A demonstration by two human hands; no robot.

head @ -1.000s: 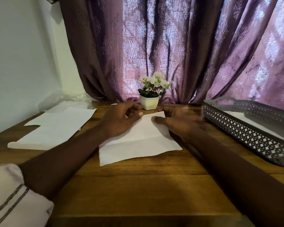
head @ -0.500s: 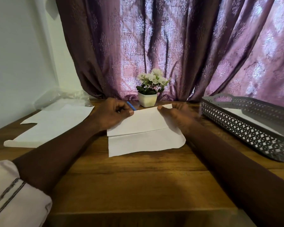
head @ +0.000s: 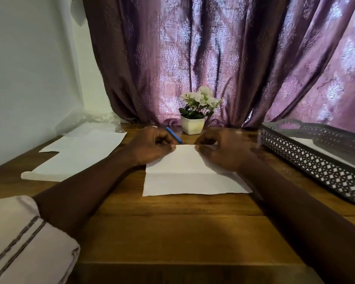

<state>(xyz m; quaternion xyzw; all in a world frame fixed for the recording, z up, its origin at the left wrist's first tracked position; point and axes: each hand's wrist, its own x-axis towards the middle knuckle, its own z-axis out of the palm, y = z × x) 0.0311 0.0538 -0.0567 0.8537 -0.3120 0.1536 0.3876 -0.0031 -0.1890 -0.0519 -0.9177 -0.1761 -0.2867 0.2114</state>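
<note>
**One fold down, more to come**

A sheet of paper lay flat in the middle of the wooden table, just in front of the person. Its far part was doubled over toward the near side. The loose edge of that flap ran straight across, leaving a strip of the lower layer uncovered in front.

The left hand and the right hand both sat at the far edge. Their fingers were curled and their tips pinched the paper close together near the middle of that edge. It looked as if the first fold was made and its crease was being sharpened. The flap sat slightly raised along its near edge, so flattening seemed to be left, as did any further folds. The final shape could not be judged.

A blue pen lay just beyond the left hand, and a small white flower pot stood behind it. A stack of paper rested well to the left, with a clear plastic bag behind it against the pale wall. A grey lattice tray holding something white sat on the right. A purple patterned curtain hung behind the table.
</note>
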